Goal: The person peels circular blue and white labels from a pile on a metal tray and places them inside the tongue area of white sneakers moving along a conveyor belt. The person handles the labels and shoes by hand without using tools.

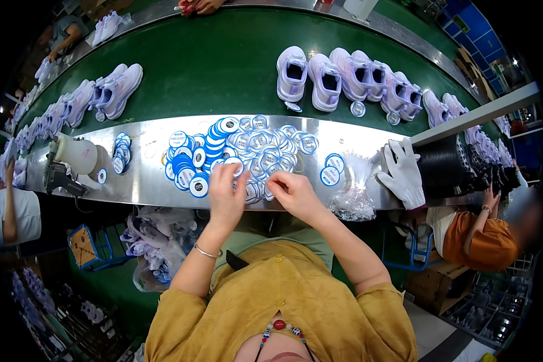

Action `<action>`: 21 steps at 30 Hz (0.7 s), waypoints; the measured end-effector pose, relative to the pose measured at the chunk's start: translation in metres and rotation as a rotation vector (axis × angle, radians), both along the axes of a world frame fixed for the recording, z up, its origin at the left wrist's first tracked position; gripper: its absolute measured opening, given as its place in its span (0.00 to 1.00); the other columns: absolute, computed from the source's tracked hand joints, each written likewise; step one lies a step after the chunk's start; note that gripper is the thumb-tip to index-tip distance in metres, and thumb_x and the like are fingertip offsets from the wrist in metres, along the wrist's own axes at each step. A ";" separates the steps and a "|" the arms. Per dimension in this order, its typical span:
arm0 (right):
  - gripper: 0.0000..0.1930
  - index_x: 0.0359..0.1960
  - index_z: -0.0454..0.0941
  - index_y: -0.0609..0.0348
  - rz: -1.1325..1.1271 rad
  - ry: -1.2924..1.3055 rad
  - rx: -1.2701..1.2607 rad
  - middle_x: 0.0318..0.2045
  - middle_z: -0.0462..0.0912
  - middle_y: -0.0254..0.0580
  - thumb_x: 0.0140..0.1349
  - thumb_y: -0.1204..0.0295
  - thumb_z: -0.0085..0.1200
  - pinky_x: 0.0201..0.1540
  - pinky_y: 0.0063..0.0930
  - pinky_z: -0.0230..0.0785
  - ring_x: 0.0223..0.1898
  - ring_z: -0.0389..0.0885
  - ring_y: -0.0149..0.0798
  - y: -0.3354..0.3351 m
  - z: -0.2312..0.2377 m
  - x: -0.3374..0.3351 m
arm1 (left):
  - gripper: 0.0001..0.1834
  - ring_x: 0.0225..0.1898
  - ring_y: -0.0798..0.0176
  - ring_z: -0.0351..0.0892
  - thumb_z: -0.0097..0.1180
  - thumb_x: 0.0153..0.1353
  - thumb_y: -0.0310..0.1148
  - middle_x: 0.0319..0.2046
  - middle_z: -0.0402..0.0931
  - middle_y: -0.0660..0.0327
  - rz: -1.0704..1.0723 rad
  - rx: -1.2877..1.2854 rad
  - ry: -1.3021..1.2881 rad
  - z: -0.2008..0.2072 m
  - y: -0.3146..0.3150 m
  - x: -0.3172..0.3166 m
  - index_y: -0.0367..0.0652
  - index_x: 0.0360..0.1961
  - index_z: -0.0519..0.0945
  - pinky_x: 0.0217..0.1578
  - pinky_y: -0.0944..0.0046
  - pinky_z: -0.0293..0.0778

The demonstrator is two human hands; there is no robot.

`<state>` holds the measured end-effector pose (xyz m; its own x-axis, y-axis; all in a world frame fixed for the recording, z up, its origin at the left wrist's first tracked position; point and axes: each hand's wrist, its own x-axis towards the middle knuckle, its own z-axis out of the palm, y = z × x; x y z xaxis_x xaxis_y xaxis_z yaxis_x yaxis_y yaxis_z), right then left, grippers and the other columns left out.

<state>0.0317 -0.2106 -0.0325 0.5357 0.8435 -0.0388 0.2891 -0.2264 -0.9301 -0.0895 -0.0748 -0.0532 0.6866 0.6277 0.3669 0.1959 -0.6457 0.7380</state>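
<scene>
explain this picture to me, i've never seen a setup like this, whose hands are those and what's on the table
There's no robot here. One person works bare-handed, and this single view comes from a wide fisheye camera on their head, looking down, so straight edges bend.

The left hand and right hand are over a heap of round tags, many blue-rimmed. The left fingertips are at one tag, but whether either hand grips anything is hard to tell.

The heap lies on a shiny metal worktop. To its right are a bundle of thin clear plastic strands and a white glove. Beyond is a green surface bearing pale lilac sneakers. Other people are nearby.
</scene>
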 end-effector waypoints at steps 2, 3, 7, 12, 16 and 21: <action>0.07 0.30 0.76 0.63 -0.015 0.011 -0.013 0.21 0.78 0.46 0.59 0.71 0.54 0.26 0.32 0.66 0.21 0.76 0.41 0.010 -0.003 -0.003 | 0.17 0.40 0.51 0.67 0.64 0.50 0.31 0.38 0.69 0.52 0.140 0.359 0.174 -0.002 0.017 -0.002 0.38 0.42 0.78 0.41 0.57 0.67; 0.07 0.30 0.76 0.62 -0.016 0.010 -0.010 0.21 0.77 0.46 0.59 0.70 0.54 0.26 0.32 0.66 0.21 0.76 0.41 0.015 -0.004 -0.006 | 0.19 0.42 0.51 0.66 0.66 0.47 0.33 0.38 0.68 0.54 0.161 0.400 0.247 -0.005 0.022 -0.003 0.40 0.41 0.78 0.42 0.56 0.66; 0.07 0.31 0.77 0.64 -0.025 -0.028 -0.001 0.18 0.76 0.41 0.59 0.72 0.55 0.24 0.26 0.64 0.20 0.72 0.32 0.028 -0.009 -0.011 | 0.19 0.41 0.52 0.66 0.67 0.45 0.31 0.36 0.67 0.55 0.116 0.395 0.328 -0.006 0.031 -0.005 0.41 0.40 0.79 0.42 0.57 0.66; 0.07 0.31 0.77 0.64 -0.067 -0.097 -0.017 0.18 0.76 0.42 0.59 0.72 0.55 0.24 0.28 0.65 0.19 0.73 0.33 0.041 -0.012 -0.012 | 0.17 0.41 0.52 0.66 0.68 0.44 0.30 0.36 0.68 0.55 0.159 0.328 0.260 -0.009 0.035 -0.004 0.41 0.38 0.80 0.42 0.57 0.65; 0.07 0.30 0.77 0.62 -0.073 -0.073 0.002 0.18 0.77 0.48 0.58 0.70 0.54 0.25 0.35 0.66 0.20 0.78 0.46 0.052 -0.010 -0.014 | 0.18 0.41 0.52 0.66 0.67 0.43 0.29 0.36 0.68 0.55 0.126 0.371 0.280 -0.011 0.039 -0.004 0.42 0.39 0.80 0.42 0.57 0.65; 0.07 0.29 0.77 0.62 -0.084 -0.070 0.004 0.18 0.77 0.49 0.58 0.70 0.54 0.25 0.35 0.67 0.20 0.78 0.48 0.058 -0.012 -0.015 | 0.17 0.41 0.51 0.66 0.67 0.43 0.27 0.36 0.68 0.55 0.094 0.282 0.253 -0.013 0.045 -0.003 0.41 0.38 0.79 0.41 0.56 0.65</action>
<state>0.0171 -0.1523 -0.0445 0.6057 0.7957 0.0039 0.3333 -0.2492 -0.9093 -0.0928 -0.0301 -0.0664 0.7218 0.5909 0.3604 0.4173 -0.7870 0.4544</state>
